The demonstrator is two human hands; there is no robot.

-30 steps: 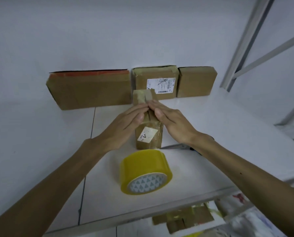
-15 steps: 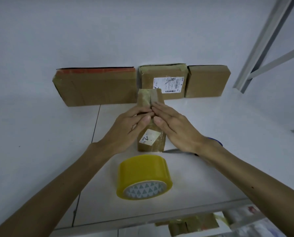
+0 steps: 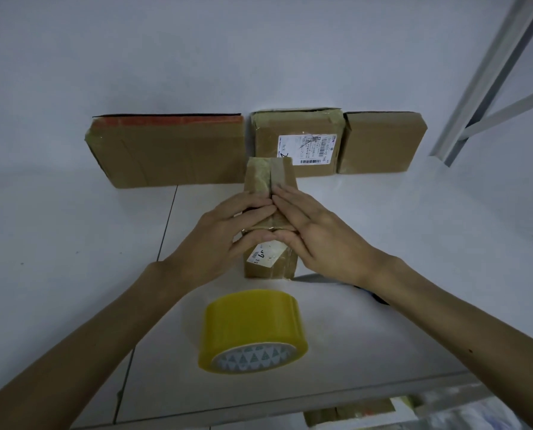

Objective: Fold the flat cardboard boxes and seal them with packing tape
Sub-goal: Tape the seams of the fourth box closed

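A small narrow cardboard box point(image 3: 269, 178) stands in the middle of the white table, taped along its top seam, with a torn white label on its near face. My left hand point(image 3: 224, 234) lies on its left side and my right hand point(image 3: 318, 234) on its right side. The fingers of both hands are straight and press flat on the top, fingertips meeting at the seam, thumbs touching at the near edge. A yellow roll of packing tape point(image 3: 252, 330) lies just in front of the box, apart from both hands.
Three taped cardboard boxes lean against the back wall: a wide one with a red edge point(image 3: 169, 150), one with a shipping label point(image 3: 299, 141), a plain one point(image 3: 383, 142). A dark tool point(image 3: 373, 296) lies under my right forearm. A metal shelf frame point(image 3: 491, 76) rises at right.
Both hands have slid toward me along the box top, pressing the tape down. The view has shifted slightly; the tape roll and back boxes stay put.
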